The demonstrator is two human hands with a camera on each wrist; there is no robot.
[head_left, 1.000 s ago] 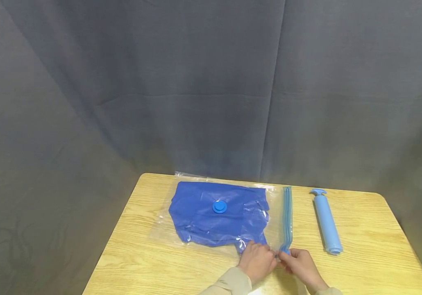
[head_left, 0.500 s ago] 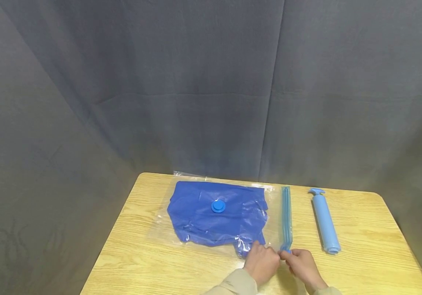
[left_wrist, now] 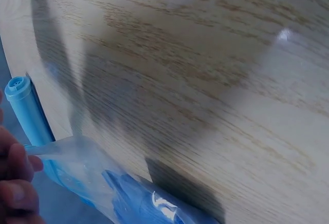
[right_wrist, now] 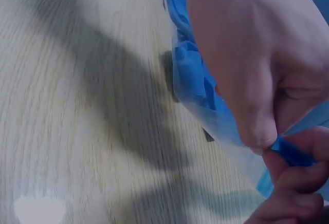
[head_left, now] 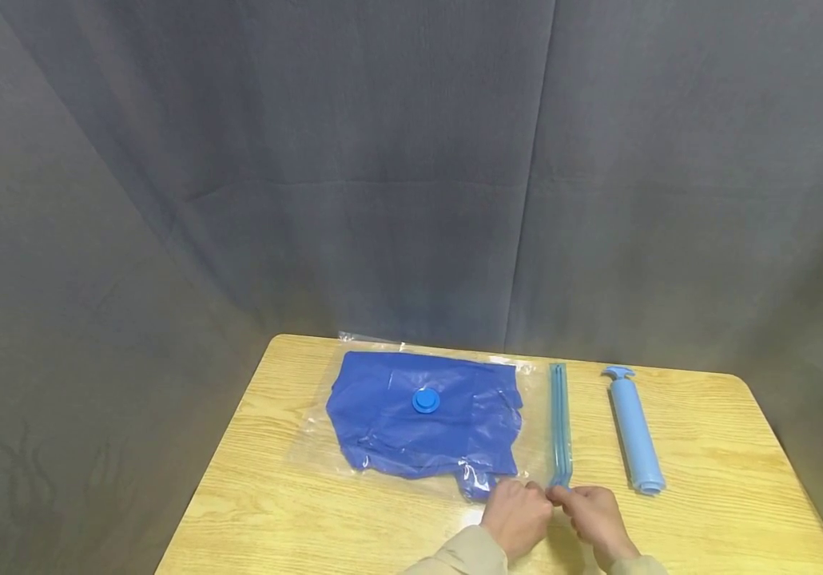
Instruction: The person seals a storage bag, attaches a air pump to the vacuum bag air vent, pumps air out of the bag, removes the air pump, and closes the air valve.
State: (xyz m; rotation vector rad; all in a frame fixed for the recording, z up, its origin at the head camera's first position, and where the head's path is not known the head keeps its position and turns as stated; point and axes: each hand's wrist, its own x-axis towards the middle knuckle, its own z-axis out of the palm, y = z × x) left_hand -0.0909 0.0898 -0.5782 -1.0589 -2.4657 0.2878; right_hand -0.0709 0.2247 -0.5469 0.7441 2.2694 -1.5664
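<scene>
Vacuum storage bag (head_left: 537, 411) lies ahead of your hands, blue cloth (head_left: 390, 419) inside. Your left hand (head_left: 518, 517) and right hand (head_left: 594, 521) pinch the near end of its zip strip (head_left: 561, 419); sealing looks unfinished. Hand pump (head_left: 637, 435) untouched beyond your right; pumping out probably remains.

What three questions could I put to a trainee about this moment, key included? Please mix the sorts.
1. Multiple choice. In the head view, where does the light-blue pump lie relative to the clear bag?
A. On top of it
B. To its right
C. To its left

2. True or false: one of the hands is on the round valve.

3. Fill the gap: the cloth inside the bag is ____ in colour.

Key:
1. B.
2. False; the left hand and the right hand are both at the near end of the zip strip.
3. Blue.
</scene>
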